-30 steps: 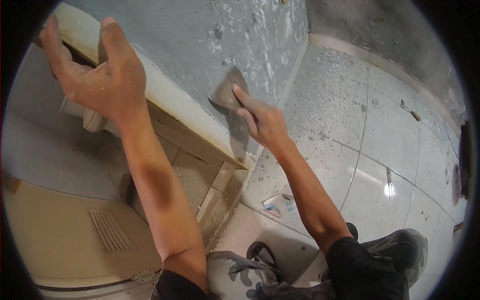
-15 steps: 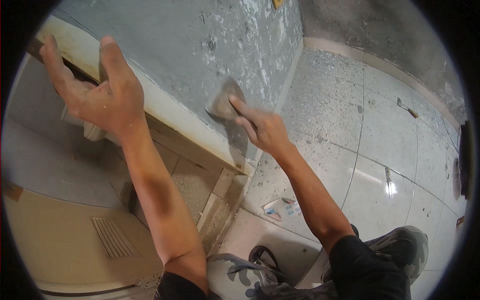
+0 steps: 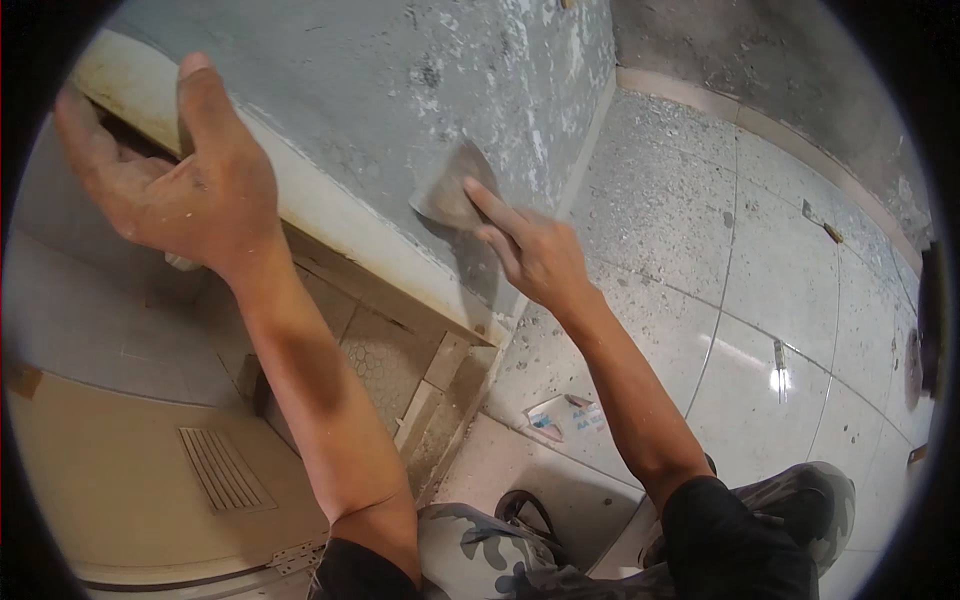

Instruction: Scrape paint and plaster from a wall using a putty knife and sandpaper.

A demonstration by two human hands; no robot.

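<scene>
My right hand (image 3: 545,258) grips a scraper (image 3: 452,190) with a broad, flat metal blade. The index finger stretches along the blade, whose edge is slightly blurred and lies against the grey wall (image 3: 330,90). The paint there is patchy, with white flecks and scuffs. At the upper left, my left hand (image 3: 190,190) is at the pale door frame (image 3: 340,215), thumb raised and fingers spread around its edge. It holds no tool. The handle of the scraper is mostly hidden in my right hand.
Paint chips and dust litter the tiled floor (image 3: 660,230). A torn printed scrap (image 3: 565,416) lies near my foot, and a small tool (image 3: 830,230) rests farther right. At the lower left stands a beige door (image 3: 120,440) with a vent, beside a raised threshold (image 3: 440,400).
My left hand has shifted a little up and to the left along the frame. The scraper stays on nearly the same patch of wall, its blade turned slightly. The view has shifted slightly.
</scene>
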